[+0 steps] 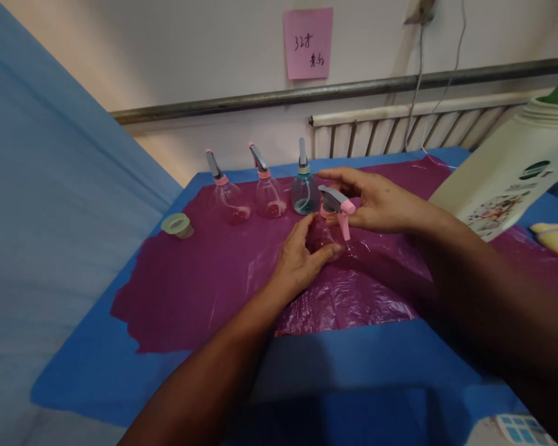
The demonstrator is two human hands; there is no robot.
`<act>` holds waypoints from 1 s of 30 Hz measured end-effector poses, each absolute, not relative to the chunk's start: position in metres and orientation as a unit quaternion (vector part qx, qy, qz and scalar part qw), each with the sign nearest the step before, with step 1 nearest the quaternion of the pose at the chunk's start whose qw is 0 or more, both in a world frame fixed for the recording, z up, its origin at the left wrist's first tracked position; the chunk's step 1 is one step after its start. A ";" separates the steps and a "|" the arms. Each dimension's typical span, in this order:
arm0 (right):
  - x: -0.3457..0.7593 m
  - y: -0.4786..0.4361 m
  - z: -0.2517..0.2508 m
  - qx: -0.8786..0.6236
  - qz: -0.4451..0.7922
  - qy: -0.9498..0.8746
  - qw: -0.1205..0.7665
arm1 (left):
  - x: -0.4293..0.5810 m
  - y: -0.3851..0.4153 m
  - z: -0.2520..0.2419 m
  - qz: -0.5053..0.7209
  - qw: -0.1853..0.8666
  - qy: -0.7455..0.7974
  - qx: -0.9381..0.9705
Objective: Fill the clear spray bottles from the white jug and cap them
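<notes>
A clear spray bottle with a grey and pink trigger head stands on the purple plastic sheet. My left hand is wrapped around its round body, thumb in front. At the top, my right hand grips the trigger head near the pink collar, its index finger stretched out behind. Part of the bottle is hidden by my fingers. Just behind stands a blue-tinted spray bottle with some liquid in it. Two clear spray bottles with pink collars, one in the middle and one further left, hold a little pinkish liquid.
A small pale green cup lies at the sheet's left edge. To the right, a large cream container with a green top leans into view. A blue cloth covers the table. The wall carries a pink note and a pipe.
</notes>
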State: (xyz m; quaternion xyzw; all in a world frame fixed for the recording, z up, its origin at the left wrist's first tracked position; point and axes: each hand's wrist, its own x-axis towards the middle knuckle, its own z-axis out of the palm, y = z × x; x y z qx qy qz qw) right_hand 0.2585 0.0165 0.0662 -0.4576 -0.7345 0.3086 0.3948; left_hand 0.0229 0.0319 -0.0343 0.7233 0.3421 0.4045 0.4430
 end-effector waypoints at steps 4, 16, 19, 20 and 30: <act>0.258 0.021 0.061 -0.466 0.279 -0.734 0.408 | 0.023 0.032 -0.034 0.405 0.447 0.345 0.719; 0.273 0.024 0.058 -0.402 0.356 -0.744 0.397 | 0.022 0.033 -0.035 0.399 0.435 0.344 0.730; 0.268 0.025 0.057 -0.417 0.339 -0.730 0.422 | 0.023 0.033 -0.035 0.400 0.438 0.342 0.729; 0.266 0.025 0.057 -0.422 0.328 -0.728 0.429 | 0.023 0.034 -0.035 0.401 0.439 0.342 0.728; 0.264 0.018 0.064 -0.438 0.288 -0.734 0.432 | 0.023 0.034 -0.037 0.407 0.439 0.338 0.727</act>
